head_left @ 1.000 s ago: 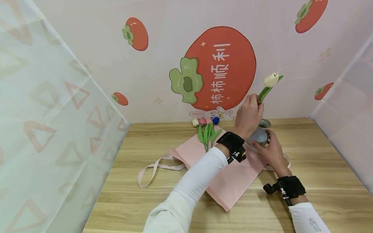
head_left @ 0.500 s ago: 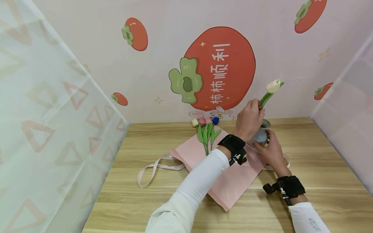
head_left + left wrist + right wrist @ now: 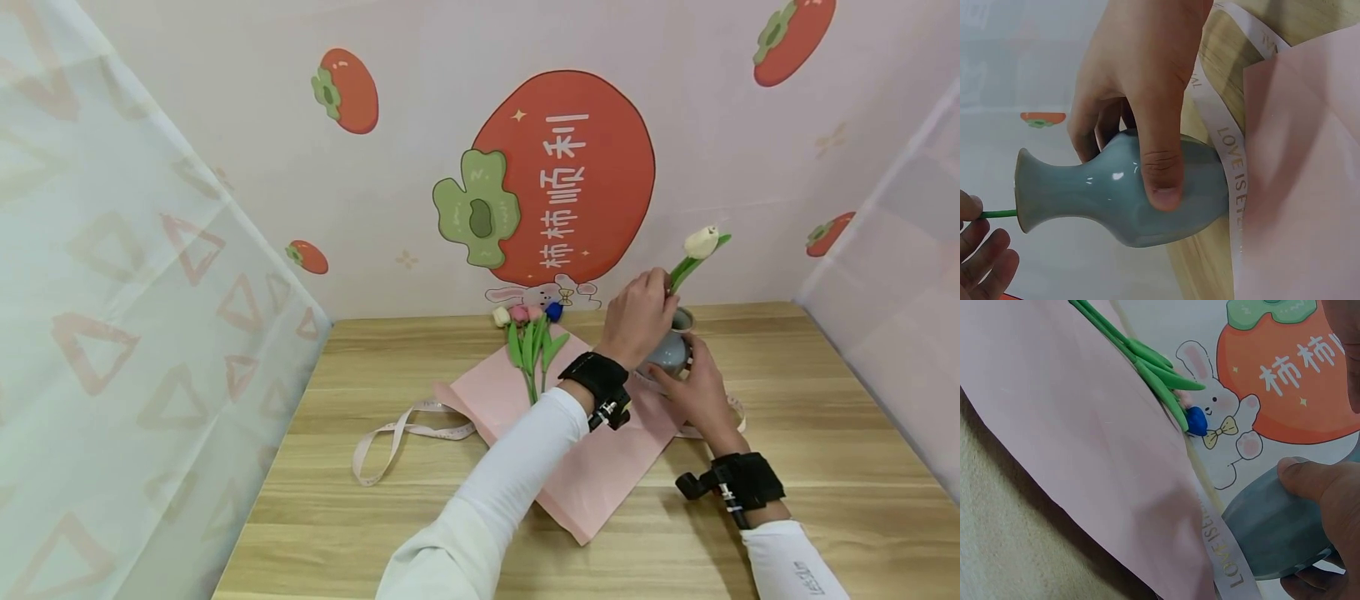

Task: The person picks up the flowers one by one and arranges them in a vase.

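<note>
My left hand [image 3: 636, 318] pinches the green stem of a white artificial tulip [image 3: 701, 242], bloom up, above a blue-grey vase [image 3: 667, 355]. In the left wrist view, the thin stem [image 3: 1001, 214] runs from the fingers into the flared vase mouth [image 3: 1021, 190]. My right hand [image 3: 703, 392] grips the vase's round body, thumb on the near side and fingers behind. A pink paper sheet [image 3: 600, 467] lies beside it. On that paper rest several tulips [image 3: 532, 342] with white, pink and blue blooms; my left arm overlaps their stems.
A pale lettered ribbon [image 3: 397, 429] loops out on the left and shows again by the vase [image 3: 1233, 150]. The wooden table [image 3: 315, 533] meets a patterned back wall [image 3: 405, 167] just behind the vase, with sheeted walls on either side.
My left hand and the white tulip have come down toward the vase mouth. My right hand and the vase have stayed in place, as have the tulips on the paper.
</note>
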Demonstrator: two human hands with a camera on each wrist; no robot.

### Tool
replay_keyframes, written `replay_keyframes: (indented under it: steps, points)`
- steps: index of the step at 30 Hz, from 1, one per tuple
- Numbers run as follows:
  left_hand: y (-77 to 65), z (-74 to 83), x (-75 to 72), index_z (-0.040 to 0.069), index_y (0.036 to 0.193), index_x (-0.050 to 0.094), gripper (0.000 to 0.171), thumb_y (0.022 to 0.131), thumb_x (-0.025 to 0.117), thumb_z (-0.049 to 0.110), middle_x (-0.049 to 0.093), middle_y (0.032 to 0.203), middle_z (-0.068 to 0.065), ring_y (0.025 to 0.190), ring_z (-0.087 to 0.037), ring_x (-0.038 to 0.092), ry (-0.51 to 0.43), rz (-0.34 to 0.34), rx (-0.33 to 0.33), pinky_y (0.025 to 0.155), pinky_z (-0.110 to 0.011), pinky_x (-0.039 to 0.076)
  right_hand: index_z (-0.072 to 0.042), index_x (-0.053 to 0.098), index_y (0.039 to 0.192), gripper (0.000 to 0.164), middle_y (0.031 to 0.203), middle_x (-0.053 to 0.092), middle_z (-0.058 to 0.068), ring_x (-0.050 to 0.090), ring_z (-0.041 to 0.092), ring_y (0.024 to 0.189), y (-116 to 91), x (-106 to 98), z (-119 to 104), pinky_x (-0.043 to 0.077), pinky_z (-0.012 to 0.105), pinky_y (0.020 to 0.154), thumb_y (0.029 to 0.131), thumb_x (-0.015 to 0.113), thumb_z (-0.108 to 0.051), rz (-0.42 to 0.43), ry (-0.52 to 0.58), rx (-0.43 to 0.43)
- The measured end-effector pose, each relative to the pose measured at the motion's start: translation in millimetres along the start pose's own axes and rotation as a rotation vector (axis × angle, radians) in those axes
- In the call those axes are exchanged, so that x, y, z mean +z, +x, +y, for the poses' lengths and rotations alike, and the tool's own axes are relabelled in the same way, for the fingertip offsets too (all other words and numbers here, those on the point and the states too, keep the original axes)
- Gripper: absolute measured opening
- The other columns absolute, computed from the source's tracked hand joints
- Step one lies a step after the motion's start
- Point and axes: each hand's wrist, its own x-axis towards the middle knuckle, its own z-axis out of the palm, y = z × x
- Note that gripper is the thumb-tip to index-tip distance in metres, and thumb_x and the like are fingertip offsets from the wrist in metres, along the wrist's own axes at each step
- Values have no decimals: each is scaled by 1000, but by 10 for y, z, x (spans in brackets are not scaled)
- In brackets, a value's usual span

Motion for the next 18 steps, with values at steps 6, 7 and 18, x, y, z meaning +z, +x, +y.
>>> replay_keyframes:
  steps: [6,7,18]
  points:
    - [-18,-15,36,14,114,64,17,107,66,30,70,100,5,91,-5,70,7,-17,5,72,-16,55,7,21,163,87,154,39,40,46,58,138,2,5,7,46,71,105,101,74,-25,3,-5,2]
    - [-19,-16,41,14,114,64,17,107,66,30,70,100,5,91,-4,70,8,-19,6,72,-16,55,7,21,163,87,154,39,40,46,58,138,3,6,7,46,71,105,101,74,-24,3,-3,0]
    - [-41,-22,103,15,119,68,19,107,66,30,72,107,6,98,-5,70,35,-48,13,79,-17,58,6,20,164,88,155,38,39,46,58,137,-7,5,5,46,72,104,101,74,-23,4,18,-21]
